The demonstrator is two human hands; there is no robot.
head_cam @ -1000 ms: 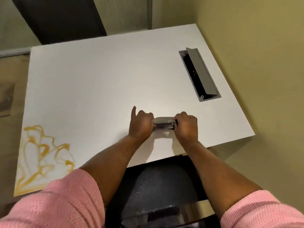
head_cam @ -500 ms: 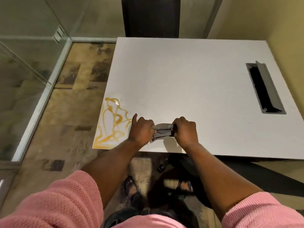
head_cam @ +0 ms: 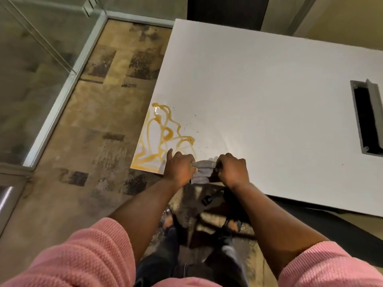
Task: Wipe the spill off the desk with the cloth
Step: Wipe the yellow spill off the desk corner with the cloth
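Both hands were closed tight on the cloth (head_cam: 204,169), one on each end: left hand (head_cam: 179,168) with its index finger sticking out, right hand (head_cam: 233,170) fully fisted. The cloth was a grey bunched-up wad stretched between them, sitting just below the middle of the frame, right at the near edge of the desk (head_cam: 269,104). Couldn't tell if it was actually pressed on the surface or held a bit above it.

So honestly the wiping hadn't really started. This looked like the setup step, cloth gripped and brought next to the mess. The spill (head_cam: 163,139) was just up and left of the left hand, an orange-brown squiggly pool in the desk's near left corner, running right to the left edge. The pointing fingertip was about touching its lower loops. A few tiny dark specks were scattered to the right of it, above the cloth.

My guess for the next move: push the cloth down flat and drag it left and up through the loops, working in from the edge so nothing got shoved off onto the floor (head_cam: 93,121). Probably needs more than one pass, since the stuff looked thick and glossy.

Further up, the rest of the desk was plain white, with a cable slot (head_cam: 366,117) open at the right edge of the frame.
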